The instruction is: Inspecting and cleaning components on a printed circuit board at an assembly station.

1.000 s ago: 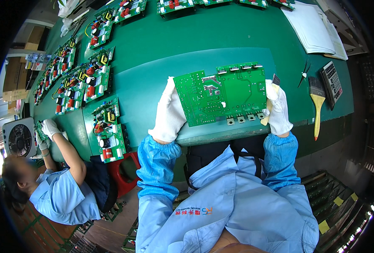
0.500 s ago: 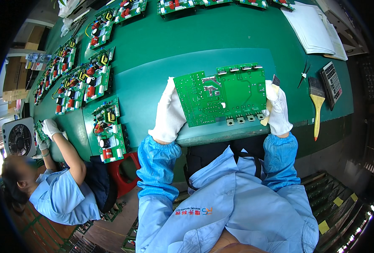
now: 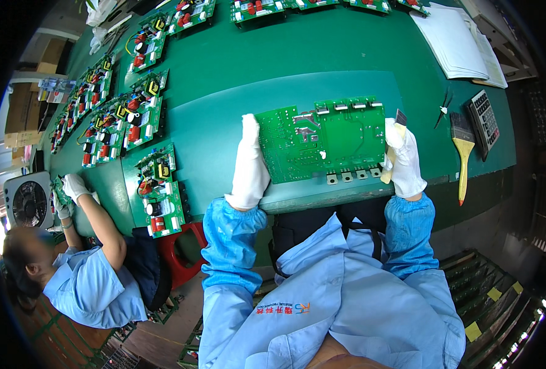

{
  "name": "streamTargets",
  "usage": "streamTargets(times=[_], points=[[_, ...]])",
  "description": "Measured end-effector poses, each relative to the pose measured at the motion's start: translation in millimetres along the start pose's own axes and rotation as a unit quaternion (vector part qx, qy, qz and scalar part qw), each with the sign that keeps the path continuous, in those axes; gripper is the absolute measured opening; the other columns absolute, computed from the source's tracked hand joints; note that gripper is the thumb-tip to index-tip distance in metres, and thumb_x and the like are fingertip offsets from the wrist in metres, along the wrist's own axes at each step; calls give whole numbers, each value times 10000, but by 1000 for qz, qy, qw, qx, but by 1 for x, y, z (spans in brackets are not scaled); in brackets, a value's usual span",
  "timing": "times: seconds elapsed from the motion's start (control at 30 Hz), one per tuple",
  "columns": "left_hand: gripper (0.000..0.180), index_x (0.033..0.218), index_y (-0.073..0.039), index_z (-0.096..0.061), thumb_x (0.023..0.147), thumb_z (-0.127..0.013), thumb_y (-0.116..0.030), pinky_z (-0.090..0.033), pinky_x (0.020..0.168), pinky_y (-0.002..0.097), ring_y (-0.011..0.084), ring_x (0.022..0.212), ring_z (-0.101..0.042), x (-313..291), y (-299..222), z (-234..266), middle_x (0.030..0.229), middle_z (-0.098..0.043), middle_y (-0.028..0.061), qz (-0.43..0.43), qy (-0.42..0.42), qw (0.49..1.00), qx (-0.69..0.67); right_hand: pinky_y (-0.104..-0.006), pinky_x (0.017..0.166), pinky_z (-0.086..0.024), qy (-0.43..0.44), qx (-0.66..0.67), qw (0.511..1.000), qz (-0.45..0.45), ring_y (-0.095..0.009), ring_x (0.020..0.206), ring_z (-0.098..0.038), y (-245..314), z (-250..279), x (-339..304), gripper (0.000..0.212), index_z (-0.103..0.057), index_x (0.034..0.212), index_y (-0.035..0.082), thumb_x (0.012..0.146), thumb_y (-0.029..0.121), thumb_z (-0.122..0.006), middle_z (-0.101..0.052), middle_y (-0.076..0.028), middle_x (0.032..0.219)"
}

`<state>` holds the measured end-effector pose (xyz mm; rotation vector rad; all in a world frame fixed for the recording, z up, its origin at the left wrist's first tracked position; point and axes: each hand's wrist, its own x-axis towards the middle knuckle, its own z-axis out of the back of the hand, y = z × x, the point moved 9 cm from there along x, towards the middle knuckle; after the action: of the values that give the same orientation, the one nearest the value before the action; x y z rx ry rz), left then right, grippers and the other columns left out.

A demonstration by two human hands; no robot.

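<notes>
A green circuit board (image 3: 346,140) is held up over the near edge of the table, its soldered side facing me. Bare metal patches show near its middle, and metal tabs stick out along its lower edge. My left hand (image 3: 248,166), in a white glove, is at the board's left edge with its fingers pointing up. At the right edge, my gloved right hand (image 3: 404,161) grips the board. That same hand also holds what looks like a small brush (image 3: 401,117) with dark bristles and a pale handle. Fingertips behind the board are hidden.
Assembled circuit boards (image 3: 162,190) stand at the left and along the far side. On the right lie a yellow-handled brush (image 3: 463,161), a calculator (image 3: 484,126), black tweezers (image 3: 443,109) and papers (image 3: 448,43). A co-worker (image 3: 94,270) sits at the left beside a fan (image 3: 30,200).
The board has shifted slightly left and tilted a little. My left hand has turned more edge-on beside it; my right hand has barely moved.
</notes>
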<state>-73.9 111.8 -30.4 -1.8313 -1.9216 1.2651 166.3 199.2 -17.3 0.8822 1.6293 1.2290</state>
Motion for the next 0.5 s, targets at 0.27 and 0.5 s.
streamTargets(times=[0.27, 0.5], points=[[404, 949, -63, -625, 999, -481, -437, -422, 751, 246, 71, 813, -485, 6, -7, 16, 888, -574, -10, -45, -106, 984, 134, -180, 401, -304, -58, -142, 987, -45, -47, 430, -421, 24, -10, -6, 466, -607, 1214, 58, 981, 438, -474, -525, 3, 653], [415, 938, -21, -616, 1005, -481, -407, -411, 748, 243, 77, 807, -461, 5, -11, 9, 877, -564, -13, -76, -104, 978, 165, -328, 724, -513, -20, -351, 925, 142, -243, 829, -651, 59, -24, -29, 422, -443, 1261, 36, 936, 252, -603, -620, -163, 1003]])
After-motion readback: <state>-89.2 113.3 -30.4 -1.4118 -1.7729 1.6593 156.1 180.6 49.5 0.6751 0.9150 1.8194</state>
